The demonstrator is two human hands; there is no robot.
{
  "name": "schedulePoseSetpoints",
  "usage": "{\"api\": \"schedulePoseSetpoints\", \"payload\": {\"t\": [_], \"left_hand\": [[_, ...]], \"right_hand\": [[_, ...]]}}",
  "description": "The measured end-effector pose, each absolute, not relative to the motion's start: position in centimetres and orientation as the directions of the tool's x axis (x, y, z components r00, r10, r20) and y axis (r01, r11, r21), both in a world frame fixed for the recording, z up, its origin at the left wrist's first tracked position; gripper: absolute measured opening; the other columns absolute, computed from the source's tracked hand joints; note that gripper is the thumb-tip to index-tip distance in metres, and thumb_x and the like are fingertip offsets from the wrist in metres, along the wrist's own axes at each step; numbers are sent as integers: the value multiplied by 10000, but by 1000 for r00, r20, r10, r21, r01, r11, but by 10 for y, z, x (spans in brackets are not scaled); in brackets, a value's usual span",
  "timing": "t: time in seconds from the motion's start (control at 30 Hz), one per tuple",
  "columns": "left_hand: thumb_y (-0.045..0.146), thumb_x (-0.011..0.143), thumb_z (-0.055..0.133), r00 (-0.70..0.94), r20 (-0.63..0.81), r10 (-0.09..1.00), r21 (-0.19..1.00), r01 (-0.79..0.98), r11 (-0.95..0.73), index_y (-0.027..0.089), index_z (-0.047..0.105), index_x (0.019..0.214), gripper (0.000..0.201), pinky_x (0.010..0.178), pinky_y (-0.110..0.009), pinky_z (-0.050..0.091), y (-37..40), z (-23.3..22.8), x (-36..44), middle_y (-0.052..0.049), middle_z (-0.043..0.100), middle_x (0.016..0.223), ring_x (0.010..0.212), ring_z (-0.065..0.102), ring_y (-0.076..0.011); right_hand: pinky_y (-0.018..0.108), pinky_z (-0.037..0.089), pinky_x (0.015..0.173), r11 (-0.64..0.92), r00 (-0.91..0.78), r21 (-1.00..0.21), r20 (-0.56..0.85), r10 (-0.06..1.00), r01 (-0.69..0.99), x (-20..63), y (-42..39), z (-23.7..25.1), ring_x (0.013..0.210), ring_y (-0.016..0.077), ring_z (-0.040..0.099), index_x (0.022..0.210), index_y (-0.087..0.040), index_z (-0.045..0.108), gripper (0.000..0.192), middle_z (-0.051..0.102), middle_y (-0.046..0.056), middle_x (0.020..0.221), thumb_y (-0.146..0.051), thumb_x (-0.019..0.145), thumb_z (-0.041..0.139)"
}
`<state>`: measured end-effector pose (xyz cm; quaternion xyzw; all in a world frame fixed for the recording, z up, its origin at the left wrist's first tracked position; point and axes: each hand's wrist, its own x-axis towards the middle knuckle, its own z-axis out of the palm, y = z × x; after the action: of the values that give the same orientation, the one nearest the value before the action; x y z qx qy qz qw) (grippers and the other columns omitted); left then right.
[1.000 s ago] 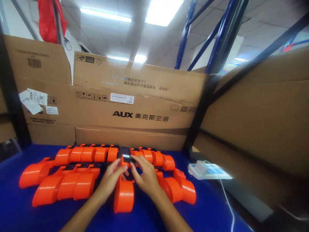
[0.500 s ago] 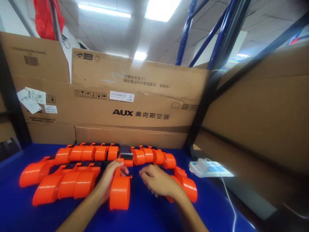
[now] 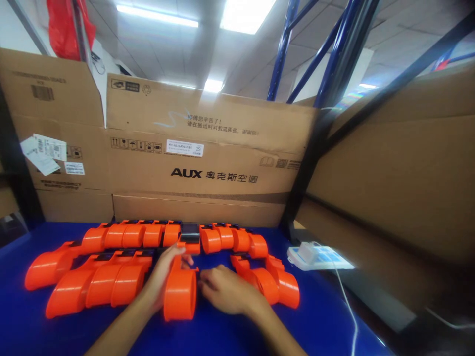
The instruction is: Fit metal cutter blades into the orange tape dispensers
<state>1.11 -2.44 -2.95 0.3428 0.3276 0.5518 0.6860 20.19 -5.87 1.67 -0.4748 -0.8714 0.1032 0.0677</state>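
My left hand (image 3: pixel 166 269) is wrapped round an orange plastic tape dispenser (image 3: pixel 180 295), gripping it at its narrow middle. The round hub of that dispenser faces toward me, and a dark strip (image 3: pixel 190 232) shows at its far end. Just right of the hub, my right hand (image 3: pixel 227 289) is closed with the fingers curled inward; whatever they hold, if anything, is hidden. Similar orange dispensers lie in rows on the left (image 3: pixel 128 284), and others (image 3: pixel 241 241) stand behind and to the right of my right hand.
A blue table surface (image 3: pixel 218 338) lies under everything. Behind it stands a large cardboard sheet (image 3: pixel 215 148) with printing. At the right edge sits a white power strip (image 3: pixel 321 259) with a plug and a white cable (image 3: pixel 349 306). A dark post (image 3: pixel 302 183) rises nearby.
My right hand has moved left and slightly down, closer to the held dispenser's hub. That uncovers more of the dispensers on the right. My left hand keeps its grip.
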Motion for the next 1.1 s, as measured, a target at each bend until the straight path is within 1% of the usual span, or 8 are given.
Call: {"api": "schedulePoseSetpoints", "payload": {"t": [0.17, 0.23, 0.3, 0.4, 0.53, 0.67, 0.87, 1.1], "left_hand": [[285, 689, 693, 132, -101, 986, 771, -616, 162, 134, 654, 716, 159, 545, -253, 477, -18, -27, 6, -28, 669, 610, 498, 592, -141], [280, 688, 686, 120, -93, 988, 755, -638, 149, 133, 655, 721, 153, 547, -254, 484, -17, -27, 6, -22, 663, 611, 505, 593, -141], [266, 678, 687, 93, -92, 991, 753, -645, 130, 132, 654, 730, 147, 548, -254, 490, -17, -26, 7, -18, 658, 618, 513, 590, -138], [223, 646, 703, 22, -100, 995, 767, -635, 91, 134, 645, 736, 139, 569, -252, 503, -19, -26, 10, -7, 652, 625, 522, 578, -125], [227, 638, 709, -1, -124, 992, 776, -623, 96, 142, 618, 693, 136, 532, -230, 475, -19, -27, 12, 6, 628, 601, 501, 545, -107], [234, 625, 722, -1, -113, 994, 810, -580, 91, 143, 621, 700, 155, 517, -239, 457, -17, -30, 11, -2, 642, 610, 490, 550, -114], [236, 598, 750, -16, -98, 995, 838, -541, 74, 145, 623, 708, 191, 508, -239, 431, -19, -28, 13, -10, 658, 603, 490, 575, -130], [260, 595, 766, -31, -66, 997, 863, -503, 41, 153, 624, 714, 214, 503, -232, 411, -18, -30, 13, -11, 666, 607, 493, 572, -128]], "right_hand": [[249, 341, 592, 368, -354, -294, 102, 930, 882, 206, -50, 10, 736, 185, 641, 956, -180, 645, 266, 706, 77, 845, -335, 976, 429], [262, 375, 637, 313, -292, -281, 113, 950, 907, 208, -48, 3, 832, 223, 663, 1067, -184, 622, 250, 712, 101, 943, -364, 947, 495], [295, 405, 689, 278, -255, -245, 119, 960, 929, 207, -46, -3, 924, 272, 665, 1141, -181, 601, 334, 707, 132, 1027, -423, 918, 542], [345, 425, 735, 270, -254, -178, 110, 961, 946, 199, -44, -10, 950, 312, 664, 1081, -171, 630, 382, 702, 159, 1046, -496, 918, 514], [336, 414, 714, 300, -288, -132, 105, 952, 945, 190, -40, -17, 925, 297, 666, 1002, -196, 635, 259, 700, 129, 1019, -415, 894, 549], [302, 375, 646, 320, -304, -200, 107, 947, 926, 191, -39, -25, 866, 257, 651, 994, -207, 611, 206, 682, 103, 1022, -364, 870, 561], [268, 371, 674, 355, -330, -346, 130, 935, 868, 198, -34, -38, 847, 198, 615, 931, -213, 593, 116, 658, 60, 979, -278, 835, 587], [277, 383, 706, 342, -310, -364, 144, 940, 866, 197, -33, -40, 915, 207, 616, 1035, -226, 591, 190, 630, 65, 1068, -295, 860, 572]]}}
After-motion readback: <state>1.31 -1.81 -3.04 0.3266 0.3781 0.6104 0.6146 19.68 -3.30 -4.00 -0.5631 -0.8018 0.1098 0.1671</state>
